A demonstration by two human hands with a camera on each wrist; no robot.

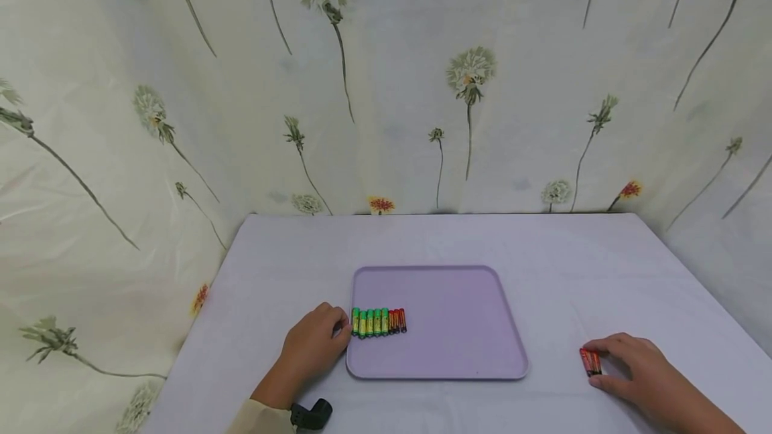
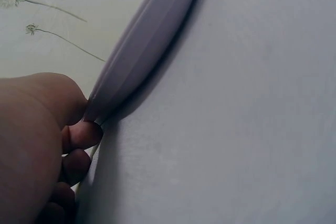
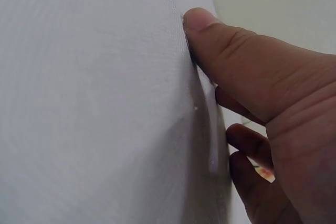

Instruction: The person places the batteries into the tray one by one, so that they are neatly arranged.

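A lilac tray (image 1: 458,327) lies on the table, with a row of several green-and-yellow batteries (image 1: 370,323) and 3 smaller red-and-black batteries (image 1: 397,321) side by side near its left edge. At that edge, my left hand (image 1: 315,343) has its fingers bent, and in the left wrist view thumb and forefinger pinch the tray's rim (image 2: 139,45). Off to the tray's right, my right hand (image 1: 642,370) holds a small group of red batteries (image 1: 590,362) between thumb and fingers, low over the table. In the right wrist view the thumb (image 3: 236,59) hides these batteries.
A white cloth (image 1: 289,240) covers the table. Flower-print curtains (image 1: 398,86) hang behind it and at both sides. A black device (image 1: 311,414) is worn on the left wrist.
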